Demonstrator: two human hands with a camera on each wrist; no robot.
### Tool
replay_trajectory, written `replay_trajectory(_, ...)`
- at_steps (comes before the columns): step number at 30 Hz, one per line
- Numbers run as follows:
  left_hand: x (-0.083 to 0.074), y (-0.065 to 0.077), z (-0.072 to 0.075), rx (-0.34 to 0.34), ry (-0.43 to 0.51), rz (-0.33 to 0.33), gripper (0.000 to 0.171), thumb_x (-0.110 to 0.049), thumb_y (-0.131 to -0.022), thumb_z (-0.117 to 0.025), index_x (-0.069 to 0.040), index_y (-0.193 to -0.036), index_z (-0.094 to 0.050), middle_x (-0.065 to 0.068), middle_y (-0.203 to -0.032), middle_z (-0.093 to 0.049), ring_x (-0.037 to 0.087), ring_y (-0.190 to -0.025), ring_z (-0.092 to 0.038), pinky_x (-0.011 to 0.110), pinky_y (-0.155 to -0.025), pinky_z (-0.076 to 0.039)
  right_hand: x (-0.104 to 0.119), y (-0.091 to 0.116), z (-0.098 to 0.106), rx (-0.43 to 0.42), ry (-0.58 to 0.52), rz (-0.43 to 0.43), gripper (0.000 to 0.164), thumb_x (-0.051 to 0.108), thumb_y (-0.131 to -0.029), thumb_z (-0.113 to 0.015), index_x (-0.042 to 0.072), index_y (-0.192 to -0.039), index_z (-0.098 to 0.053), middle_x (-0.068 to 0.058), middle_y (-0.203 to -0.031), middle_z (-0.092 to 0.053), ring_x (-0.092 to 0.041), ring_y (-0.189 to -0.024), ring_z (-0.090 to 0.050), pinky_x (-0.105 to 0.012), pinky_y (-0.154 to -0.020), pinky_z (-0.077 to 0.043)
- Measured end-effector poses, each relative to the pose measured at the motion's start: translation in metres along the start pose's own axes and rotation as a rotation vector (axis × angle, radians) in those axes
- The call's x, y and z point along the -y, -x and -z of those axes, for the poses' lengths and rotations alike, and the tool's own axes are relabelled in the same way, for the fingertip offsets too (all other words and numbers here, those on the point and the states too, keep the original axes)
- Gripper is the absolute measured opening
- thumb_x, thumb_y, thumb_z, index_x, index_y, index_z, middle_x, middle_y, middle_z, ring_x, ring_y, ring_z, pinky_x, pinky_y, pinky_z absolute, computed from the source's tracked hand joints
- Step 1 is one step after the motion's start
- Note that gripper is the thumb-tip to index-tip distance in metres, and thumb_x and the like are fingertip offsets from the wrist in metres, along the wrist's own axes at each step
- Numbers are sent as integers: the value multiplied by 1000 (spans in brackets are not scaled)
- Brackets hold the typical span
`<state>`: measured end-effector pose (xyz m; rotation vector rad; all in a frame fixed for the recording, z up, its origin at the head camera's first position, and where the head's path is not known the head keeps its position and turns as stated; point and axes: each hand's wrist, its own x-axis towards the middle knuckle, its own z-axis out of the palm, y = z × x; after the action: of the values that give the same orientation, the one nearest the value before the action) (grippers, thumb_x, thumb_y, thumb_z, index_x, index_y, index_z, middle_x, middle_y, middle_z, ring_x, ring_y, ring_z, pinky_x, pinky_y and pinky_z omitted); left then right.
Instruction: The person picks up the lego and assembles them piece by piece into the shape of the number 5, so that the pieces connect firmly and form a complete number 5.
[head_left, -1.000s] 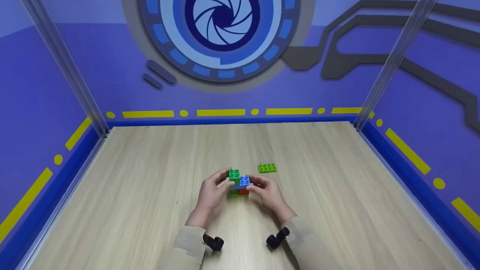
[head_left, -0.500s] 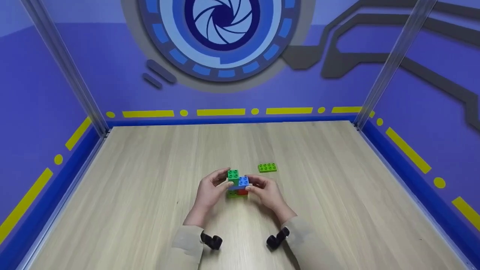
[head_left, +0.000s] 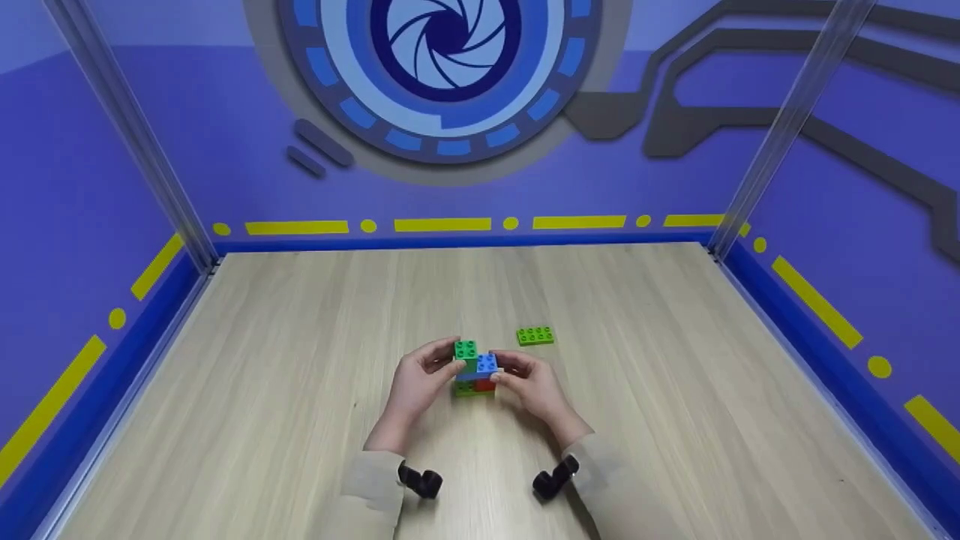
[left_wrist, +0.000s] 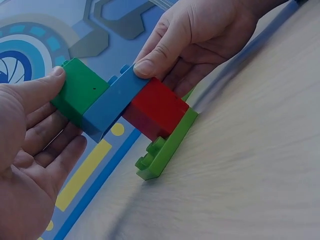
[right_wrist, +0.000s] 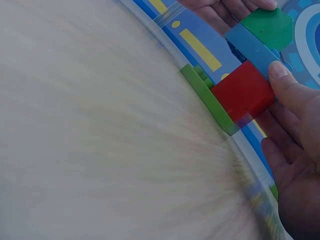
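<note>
Both hands are at a small stack of toy building bricks near the middle of the table. A flat lime-green brick (left_wrist: 167,150) forms its base, with a red brick (right_wrist: 245,95) on the right part. Over the red one lies a blue brick (left_wrist: 115,102), jutting out to the left. A green brick (head_left: 466,351) sits on the blue brick's left end. My left hand (head_left: 416,384) pinches the green brick between thumb and fingers. With thumb and fingers, my right hand (head_left: 536,384) grips the blue brick's right end. The base appears to stand on the table.
Behind the stack and slightly right, a second flat lime-green brick (head_left: 535,335) lies loose on the wooden table (head_left: 300,360). Blue-violet printed panels (head_left: 210,142) enclose the back and both sides.
The stack has shifted a few pixels left, and the left hand with it. Both hands keep their hold. The loose lime-green brick stays in place.
</note>
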<state>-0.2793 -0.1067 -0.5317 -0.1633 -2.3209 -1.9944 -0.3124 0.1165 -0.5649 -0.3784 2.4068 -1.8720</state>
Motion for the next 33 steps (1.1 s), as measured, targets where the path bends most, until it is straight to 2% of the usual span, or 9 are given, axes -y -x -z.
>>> replay_trajectory(16,0,-1,0,14,14,2,44,-23,-96,-74,-10,-137,-65,12,-138,-67,27,-129,-64,33,-107,-56,-1,-1,2,18,-30,8,42,13,-93,-76,6,-133,-68,-16,-131,-71,-28,-121,-67,-38,-104,-57)
replay_trajectory(20,0,-1,0,16,7,-14,42,-22,-96,-74,-11,-136,-67,13,-137,-68,28,-128,-65,33,-106,-56,-2,-3,4,32,-42,7,43,15,-92,-78,6,-133,-69,-16,-131,-71,-29,-121,-68,-34,-102,-58)
replay_trajectory(26,0,-2,0,12,3,-32,44,-20,-96,-74,-7,-137,-66,14,-135,-69,28,-126,-66,31,-105,-57,-2,-5,6,43,-69,16,44,14,-91,-79,3,-132,-69,-18,-130,-71,-25,-118,-69,-21,-95,-58)
replay_trajectory(29,1,-2,0,8,3,-40,43,-19,-96,-74,-7,-136,-66,15,-134,-69,29,-125,-66,30,-103,-57,-1,-6,8,52,-80,20,45,15,-90,-80,2,-132,-69,-19,-131,-71,-23,-117,-69,-19,-93,-58)
replay_trajectory(33,0,-1,0,4,6,-42,41,-18,-96,-74,-9,-135,-68,14,-133,-70,28,-125,-66,29,-103,-57,0,-6,13,68,-82,11,45,15,-90,-80,5,-133,-69,-16,-134,-70,-28,-122,-68,-18,-96,-57)
